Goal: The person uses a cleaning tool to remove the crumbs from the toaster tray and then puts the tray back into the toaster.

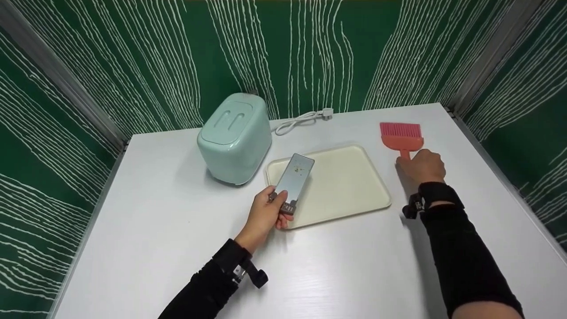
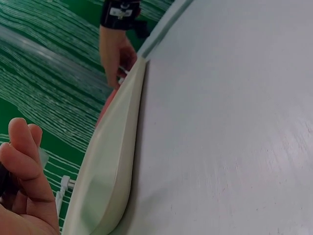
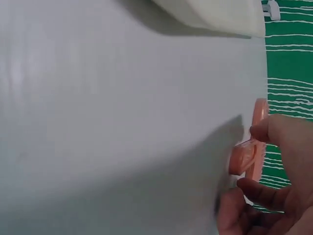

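Observation:
My left hand (image 1: 262,217) grips a flat metal crumb tray (image 1: 292,175) by its brown end, thumb on top. A few yellowish crumbs lie on its grey surface. It is held tilted over the left part of a cream serving tray (image 1: 341,186). At the right, my right hand (image 1: 424,166) holds the handle of an orange hand brush (image 1: 402,142), whose pink-red bristles point away from me. In the right wrist view, thumb and fingers lie on either side of the brush handle (image 3: 241,159). The crumb tray is mostly out of the left wrist view.
A mint-green toaster (image 1: 239,137) stands at the back left, close to the serving tray. Its white cord and plug (image 1: 327,114) lie along the back edge. The white table (image 1: 177,248) is bordered by green walls with white wavy lines.

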Demonstrator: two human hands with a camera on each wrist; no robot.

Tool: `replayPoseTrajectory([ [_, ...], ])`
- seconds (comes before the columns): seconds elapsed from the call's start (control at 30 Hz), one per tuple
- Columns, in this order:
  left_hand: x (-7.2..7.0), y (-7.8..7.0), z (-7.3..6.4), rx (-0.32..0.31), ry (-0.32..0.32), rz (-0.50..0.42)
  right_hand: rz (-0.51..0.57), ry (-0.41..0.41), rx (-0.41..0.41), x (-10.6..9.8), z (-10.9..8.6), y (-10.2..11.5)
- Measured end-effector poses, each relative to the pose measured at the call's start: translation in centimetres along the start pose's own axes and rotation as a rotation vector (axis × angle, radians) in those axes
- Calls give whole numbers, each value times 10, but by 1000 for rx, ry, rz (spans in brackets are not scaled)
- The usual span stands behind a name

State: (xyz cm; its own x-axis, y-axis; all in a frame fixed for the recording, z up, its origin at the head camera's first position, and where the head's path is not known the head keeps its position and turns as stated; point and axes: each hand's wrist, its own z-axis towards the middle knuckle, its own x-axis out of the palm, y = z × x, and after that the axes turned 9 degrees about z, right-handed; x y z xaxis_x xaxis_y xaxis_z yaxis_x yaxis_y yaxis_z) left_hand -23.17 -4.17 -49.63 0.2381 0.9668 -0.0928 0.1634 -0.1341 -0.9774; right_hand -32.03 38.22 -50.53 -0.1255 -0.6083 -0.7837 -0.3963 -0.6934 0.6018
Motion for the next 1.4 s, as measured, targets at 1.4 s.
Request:
replayPoseTrajectory([
  [1.4, -6, 0, -2, 21, 26, 29, 347, 76, 159, -23, -9, -16],
])
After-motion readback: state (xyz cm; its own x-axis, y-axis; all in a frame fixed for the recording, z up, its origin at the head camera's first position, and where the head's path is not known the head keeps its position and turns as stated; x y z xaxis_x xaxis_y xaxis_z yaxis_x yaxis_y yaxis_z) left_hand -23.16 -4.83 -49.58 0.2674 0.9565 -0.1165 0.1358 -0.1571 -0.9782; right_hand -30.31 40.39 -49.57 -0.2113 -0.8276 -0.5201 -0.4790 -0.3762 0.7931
